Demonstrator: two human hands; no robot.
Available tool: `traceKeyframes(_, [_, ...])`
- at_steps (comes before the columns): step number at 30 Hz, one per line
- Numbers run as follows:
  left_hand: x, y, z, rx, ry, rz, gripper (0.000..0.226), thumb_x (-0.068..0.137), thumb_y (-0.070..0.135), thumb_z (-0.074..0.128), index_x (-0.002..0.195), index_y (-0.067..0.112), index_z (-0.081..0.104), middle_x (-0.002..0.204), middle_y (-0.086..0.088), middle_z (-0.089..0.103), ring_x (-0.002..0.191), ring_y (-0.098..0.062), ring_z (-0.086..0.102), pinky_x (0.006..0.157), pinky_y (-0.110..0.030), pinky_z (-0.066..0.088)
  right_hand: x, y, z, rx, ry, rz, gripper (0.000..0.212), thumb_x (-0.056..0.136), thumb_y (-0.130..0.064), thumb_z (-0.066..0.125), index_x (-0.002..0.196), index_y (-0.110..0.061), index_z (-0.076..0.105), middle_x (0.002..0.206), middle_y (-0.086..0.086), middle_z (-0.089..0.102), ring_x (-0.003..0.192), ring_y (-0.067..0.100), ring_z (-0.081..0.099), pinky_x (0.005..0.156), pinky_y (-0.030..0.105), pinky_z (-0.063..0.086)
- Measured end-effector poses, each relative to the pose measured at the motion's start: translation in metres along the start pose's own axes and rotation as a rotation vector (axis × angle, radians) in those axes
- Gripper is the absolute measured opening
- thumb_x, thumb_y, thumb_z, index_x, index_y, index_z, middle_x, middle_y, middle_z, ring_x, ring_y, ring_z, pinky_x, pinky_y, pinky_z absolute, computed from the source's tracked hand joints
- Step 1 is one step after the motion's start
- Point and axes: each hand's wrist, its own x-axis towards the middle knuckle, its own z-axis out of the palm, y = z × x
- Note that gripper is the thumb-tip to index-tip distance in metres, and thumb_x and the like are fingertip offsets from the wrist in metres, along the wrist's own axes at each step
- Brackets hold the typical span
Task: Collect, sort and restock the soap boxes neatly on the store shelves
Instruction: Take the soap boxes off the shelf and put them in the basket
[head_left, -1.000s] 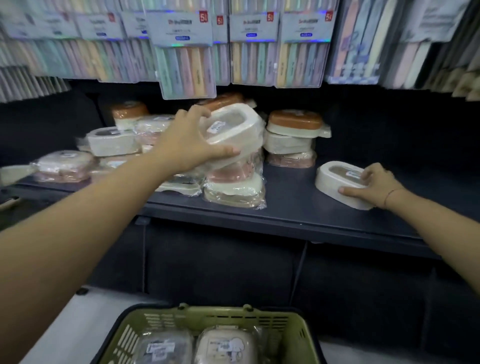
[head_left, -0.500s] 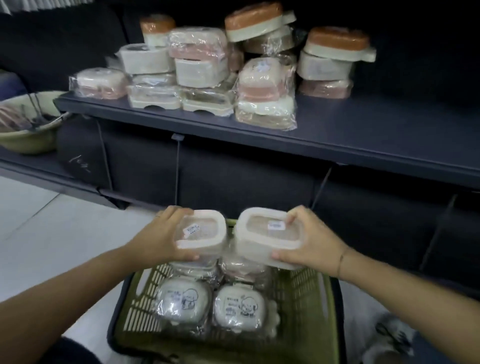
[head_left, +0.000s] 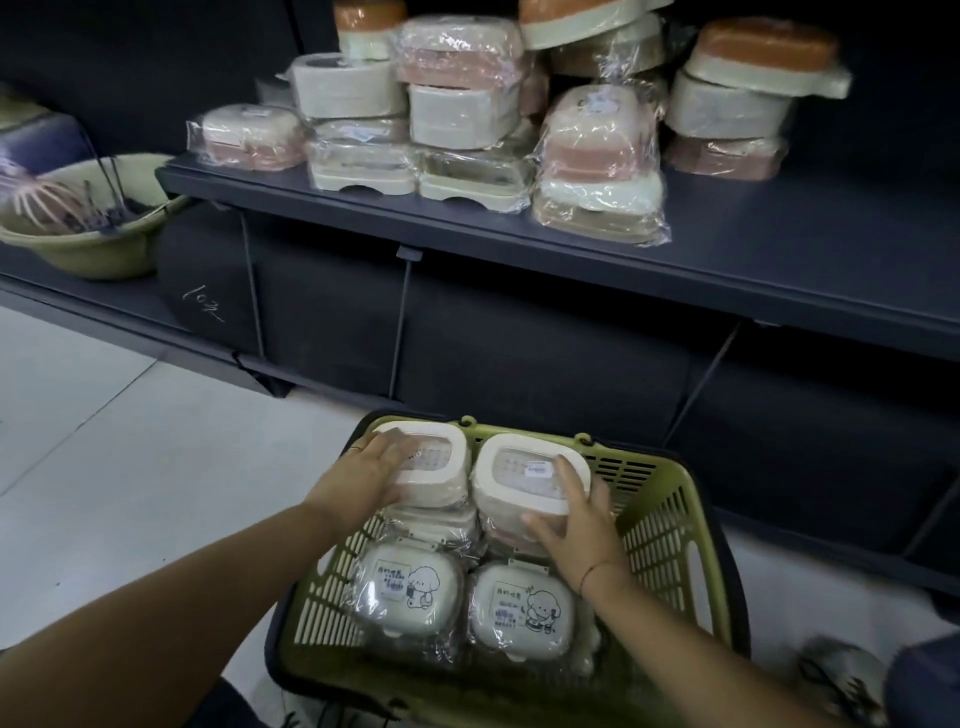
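A green basket (head_left: 675, 525) stands on the floor below me. My left hand (head_left: 363, 473) grips a cream soap box (head_left: 441, 452) with a clear lid at the basket's far left. My right hand (head_left: 576, 525) grips a matching cream soap box (head_left: 514, 467) beside it, on top of other wrapped boxes. Two white boxes with a cartoon dog (head_left: 410, 582) (head_left: 524, 608) lie in the basket's near part. Several wrapped soap boxes, cream, pink and orange-topped (head_left: 597, 166), are piled on the dark shelf (head_left: 727, 260) above.
A green bowl (head_left: 88, 249) holding whisks sits on a lower ledge at the left. Pale floor tiles (head_left: 130, 467) spread left of the basket. Dark shelf panels rise behind it. A shoe (head_left: 841, 680) shows at the lower right.
Both hands took a cream box off the shelf, carried them down and now lower them onto the pile in the basket. My view has dropped from the shelf to the basket.
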Motion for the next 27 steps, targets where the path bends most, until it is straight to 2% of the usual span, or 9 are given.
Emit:
traceKeyframes(7, [0.005, 0.006, -0.006, 0.072, -0.017, -0.016, 0.068, 0.096, 0.030, 0.056, 0.153, 0.023, 0.021, 0.159, -0.003, 0.020, 0.145, -0.022, 0.020, 0.119, -0.030, 0.020, 0.009, -0.011, 0.006, -0.060, -0.028, 0.039, 0.075, 0.091, -0.060, 0.047, 0.151, -0.042, 0.005, 0.151, 0.007, 0.011, 0.131, 0.029, 0.034, 0.104, 0.038, 0.038])
traceKeyframes(9, [0.009, 0.010, -0.015, 0.105, -0.084, -0.042, 0.068, 0.095, 0.046, 0.051, 0.153, 0.023, 0.023, 0.158, -0.002, 0.022, 0.144, -0.022, 0.023, 0.118, -0.033, 0.021, 0.007, -0.015, -0.004, -0.177, -0.076, 0.038, 0.079, 0.091, -0.066, 0.040, 0.152, -0.041, -0.004, 0.158, 0.008, 0.003, 0.141, 0.034, 0.022, 0.114, 0.044, 0.028])
traceKeyframes(11, [0.014, 0.020, -0.033, 0.145, -0.094, -0.015, 0.082, 0.086, 0.077, 0.030, 0.150, 0.025, 0.034, 0.155, 0.000, 0.031, 0.141, -0.021, 0.030, 0.115, -0.033, 0.020, 0.005, -0.026, -0.025, -0.205, -0.097, -0.008, 0.082, 0.092, -0.065, 0.039, 0.153, -0.036, -0.006, 0.161, 0.006, -0.004, 0.147, 0.033, 0.010, 0.119, 0.043, 0.018])
traceKeyframes(13, [0.021, 0.034, -0.059, 0.035, 0.077, 0.057, 0.110, 0.067, 0.094, 0.003, 0.139, 0.026, 0.051, 0.142, 0.003, 0.048, 0.129, -0.019, 0.045, 0.107, -0.033, 0.029, 0.007, -0.046, -0.059, -0.125, -0.068, -0.130, 0.077, 0.093, -0.060, 0.042, 0.155, -0.027, 0.008, 0.161, 0.001, 0.003, 0.147, 0.024, 0.012, 0.119, 0.037, 0.019])
traceKeyframes(14, [0.026, 0.041, -0.075, -0.049, 0.209, 0.098, 0.109, 0.070, 0.093, 0.002, 0.132, 0.023, 0.058, 0.132, 0.004, 0.057, 0.120, -0.020, 0.052, 0.101, -0.034, 0.036, 0.011, -0.057, -0.080, -0.068, -0.029, -0.208, 0.071, 0.094, -0.056, 0.045, 0.152, -0.024, 0.020, 0.159, -0.001, 0.013, 0.145, 0.019, 0.019, 0.118, 0.035, 0.023])
traceKeyframes(17, [0.046, 0.070, -0.130, -0.217, 0.570, 0.180, 0.068, 0.087, 0.069, 0.034, 0.120, 0.018, 0.064, 0.116, 0.002, 0.061, 0.107, -0.018, 0.055, 0.092, -0.033, 0.043, 0.035, -0.090, -0.155, 0.158, 0.229, -0.464, 0.041, 0.091, -0.039, 0.058, 0.128, -0.022, 0.053, 0.130, -0.007, 0.047, 0.118, 0.008, 0.052, 0.102, 0.034, 0.045])
traceKeyframes(19, [0.063, 0.096, -0.168, -0.310, 0.730, 0.212, 0.061, 0.088, 0.062, 0.042, 0.124, 0.016, 0.060, 0.120, 0.000, 0.055, 0.113, -0.016, 0.049, 0.096, -0.028, 0.038, 0.061, -0.103, -0.210, 0.210, 0.429, -0.553, 0.030, 0.090, -0.032, 0.064, 0.117, -0.020, 0.058, 0.117, -0.006, 0.052, 0.105, 0.006, 0.058, 0.095, 0.027, 0.048])
traceKeyframes(22, [0.101, 0.137, -0.219, -0.410, 0.817, 0.213, 0.065, 0.090, 0.060, 0.053, 0.136, 0.014, 0.049, 0.134, -0.004, 0.044, 0.126, -0.018, 0.039, 0.104, -0.026, 0.029, 0.120, -0.105, -0.287, 0.032, 0.655, -0.523, 0.052, 0.083, -0.046, 0.061, 0.123, -0.014, 0.055, 0.120, 0.000, 0.048, 0.117, 0.019, 0.050, 0.100, 0.030, 0.040])
traceKeyframes(27, [0.176, 0.196, -0.276, -0.320, 0.683, -0.002, 0.092, 0.082, 0.075, 0.048, 0.152, 0.022, 0.024, 0.157, -0.011, 0.020, 0.145, -0.031, 0.020, 0.118, -0.049, 0.017, 0.217, -0.098, -0.370, -0.210, 0.664, -0.325, 0.097, 0.071, -0.060, 0.071, 0.147, -0.014, 0.033, 0.148, 0.018, 0.030, 0.135, 0.037, 0.030, 0.113, 0.039, 0.025])
